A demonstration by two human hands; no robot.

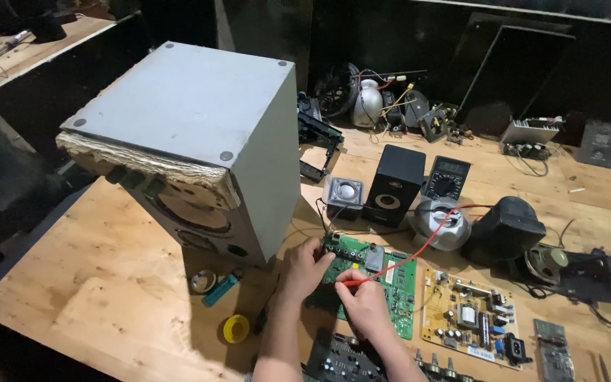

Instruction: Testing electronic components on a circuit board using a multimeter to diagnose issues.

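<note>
- Nearest the camera, the right hand (364,301) pinches a red probe (353,283), tip on the green circuit board (375,281) lying flat on the counter (100,276).
- Left hand (307,265) is closed on the board's near-left edge.
- Risk, as I judge it: the probe tip could slip and bridge neighbouring contacts; the red lead (426,240) could snag the round silver part (441,225).
- Hidden: the exact contact point is under the fingers; the dark board (341,359) is cut off below; a black probe is not visible.

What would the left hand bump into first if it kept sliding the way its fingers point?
Probably the small square speaker. The left hand rests on the green circuit board, its fingers aimed up and right toward that speaker. Depth is hard to judge here.
</note>
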